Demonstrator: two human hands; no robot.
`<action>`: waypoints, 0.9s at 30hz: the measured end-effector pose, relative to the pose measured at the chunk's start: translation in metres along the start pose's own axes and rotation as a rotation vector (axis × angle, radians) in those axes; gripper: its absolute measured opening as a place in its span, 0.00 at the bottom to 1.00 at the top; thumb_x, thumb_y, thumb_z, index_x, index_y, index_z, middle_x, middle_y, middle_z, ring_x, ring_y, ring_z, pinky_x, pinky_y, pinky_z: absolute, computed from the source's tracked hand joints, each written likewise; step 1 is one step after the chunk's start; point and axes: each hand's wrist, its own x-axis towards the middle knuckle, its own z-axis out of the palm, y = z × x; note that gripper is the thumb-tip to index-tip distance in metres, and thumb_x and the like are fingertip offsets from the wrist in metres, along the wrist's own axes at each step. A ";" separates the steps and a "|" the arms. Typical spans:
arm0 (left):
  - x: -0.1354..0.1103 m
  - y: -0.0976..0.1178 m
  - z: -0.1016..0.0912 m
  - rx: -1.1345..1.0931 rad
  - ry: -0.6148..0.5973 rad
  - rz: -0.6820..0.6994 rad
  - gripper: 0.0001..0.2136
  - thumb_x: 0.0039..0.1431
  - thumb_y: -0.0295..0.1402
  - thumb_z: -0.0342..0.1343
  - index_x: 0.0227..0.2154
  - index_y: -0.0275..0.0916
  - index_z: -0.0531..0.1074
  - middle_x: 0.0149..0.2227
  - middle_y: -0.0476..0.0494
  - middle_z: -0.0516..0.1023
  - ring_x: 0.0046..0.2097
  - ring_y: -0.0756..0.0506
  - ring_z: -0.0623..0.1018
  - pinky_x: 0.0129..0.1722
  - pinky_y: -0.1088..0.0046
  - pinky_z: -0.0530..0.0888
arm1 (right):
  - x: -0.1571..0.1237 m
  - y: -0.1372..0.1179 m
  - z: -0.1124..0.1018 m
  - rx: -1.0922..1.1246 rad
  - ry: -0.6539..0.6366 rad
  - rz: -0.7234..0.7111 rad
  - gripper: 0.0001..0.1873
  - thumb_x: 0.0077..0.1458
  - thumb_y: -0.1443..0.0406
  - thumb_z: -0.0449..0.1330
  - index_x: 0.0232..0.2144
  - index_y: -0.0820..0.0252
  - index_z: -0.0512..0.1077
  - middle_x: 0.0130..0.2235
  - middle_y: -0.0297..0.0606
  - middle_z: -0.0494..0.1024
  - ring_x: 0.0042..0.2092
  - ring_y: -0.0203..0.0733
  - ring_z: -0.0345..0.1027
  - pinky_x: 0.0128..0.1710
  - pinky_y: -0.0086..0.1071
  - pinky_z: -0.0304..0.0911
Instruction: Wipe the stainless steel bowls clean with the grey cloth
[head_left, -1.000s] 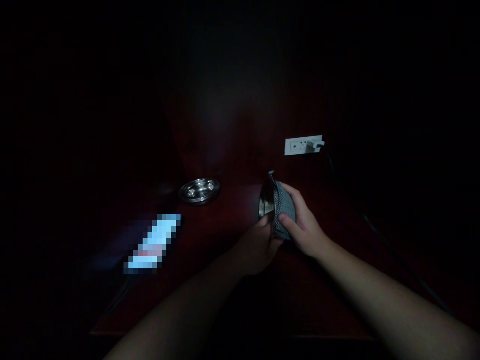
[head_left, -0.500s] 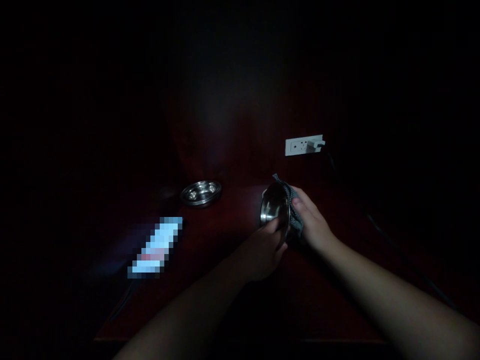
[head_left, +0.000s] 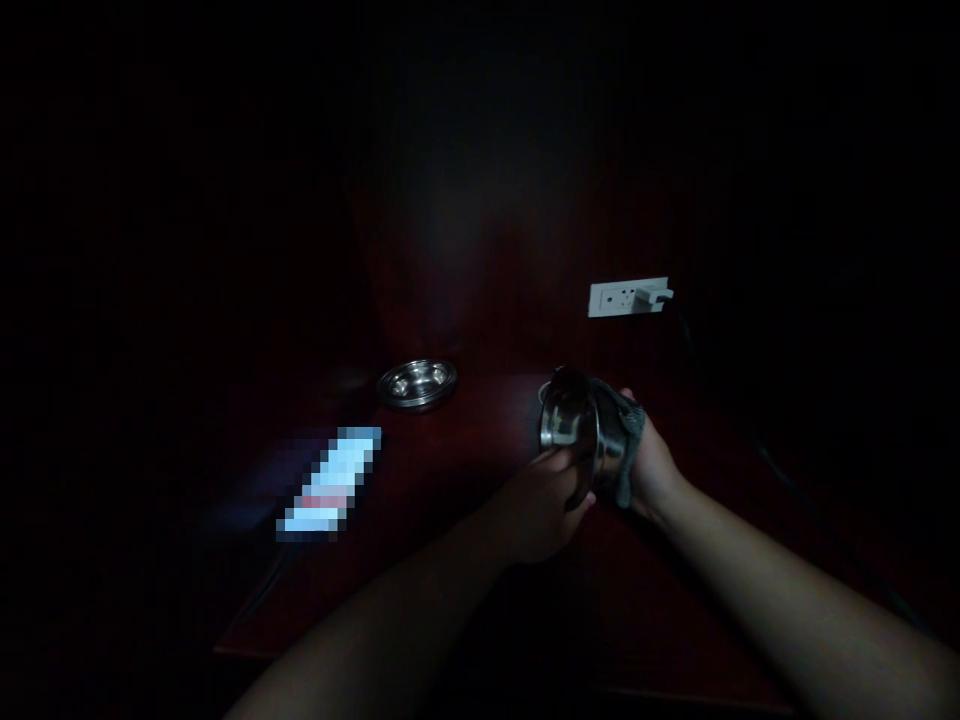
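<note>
A shiny metal bowl (head_left: pixel 570 412) is tilted on its side, its opening turned to the left. My left hand (head_left: pixel 541 508) grips its near rim, with fingers inside the opening and the thumb outside. On the right, my right hand (head_left: pixel 658 468) presses a dark grey cloth (head_left: pixel 632 452) against the bowl's outer base. Most of the right fingers are hidden behind the cloth and bowl. A small pale ring-like piece shows at the bowl's far left edge; I cannot make out what it is.
A shallow metal bowl (head_left: pixel 418 386) rests on the dark red table (head_left: pixel 450 470) to the left. Nearer lies a bright, blurred-out screen (head_left: pixel 330 485), with a cable by it. A white wall socket (head_left: pixel 628 298) with a plug is behind. Another cable runs along the right. Surroundings are very dark.
My right hand has slid the cloth from near the bowl's rim toward its base, baring more of the outer side. The left hand keeps its grip. The whole view has shifted slightly.
</note>
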 end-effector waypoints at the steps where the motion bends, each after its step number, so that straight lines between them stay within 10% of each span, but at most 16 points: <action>1: 0.000 -0.001 0.000 0.006 0.010 -0.001 0.17 0.61 0.29 0.46 0.53 0.39 0.64 0.58 0.39 0.65 0.59 0.43 0.66 0.59 0.62 0.63 | -0.002 0.001 0.001 0.014 -0.004 0.011 0.23 0.53 0.44 0.51 0.30 0.54 0.73 0.28 0.37 0.80 0.36 0.51 0.76 0.37 0.45 0.71; 10: 0.001 -0.009 0.000 -0.003 0.095 -0.015 0.19 0.60 0.29 0.48 0.54 0.42 0.63 0.57 0.40 0.65 0.59 0.42 0.65 0.59 0.58 0.64 | -0.010 0.007 0.005 -0.059 -0.163 0.036 0.11 0.45 0.55 0.63 0.26 0.56 0.72 0.26 0.37 0.79 0.31 0.50 0.75 0.30 0.43 0.72; 27: 0.001 -0.006 -0.004 -0.133 0.009 0.031 0.19 0.60 0.32 0.49 0.54 0.40 0.65 0.56 0.39 0.67 0.57 0.43 0.67 0.57 0.63 0.65 | -0.003 -0.001 0.004 0.026 0.021 0.025 0.22 0.51 0.44 0.52 0.29 0.54 0.72 0.26 0.36 0.78 0.32 0.49 0.74 0.34 0.44 0.71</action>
